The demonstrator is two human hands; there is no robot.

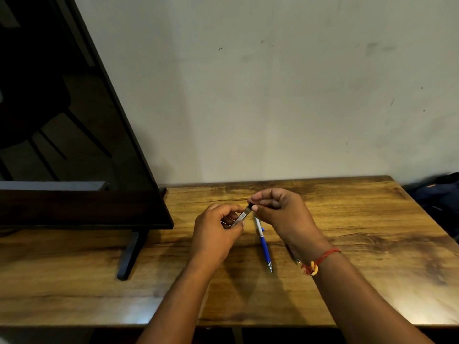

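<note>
The left hand (218,227) curls round the lower barrel of a grey pen (242,216), thumb on top and fingers beneath; the right hand (280,209) pinches the black cap (252,207) at its upper end between thumb and fingertips, the other fingers folded in; a red thread bracelet (320,259) sits on that wrist. The grey pen is held in the air over the middle of the table (372,244), nearer its far edge than its near one; its long axis slants from the left hand up towards the far right corner, capped end leading.

The step looks like pulling or seating the cap; it would go best with the left hand keeping the barrel steady and the right hand moving straight along that slant, not bending sideways, with a small twist if it sticks.

Below the hands a blue pen (264,247) lies flat, tip towards the near edge; a television (74,145) stands at the table's left end; a dark bag (442,194) lies beyond the right edge.
</note>
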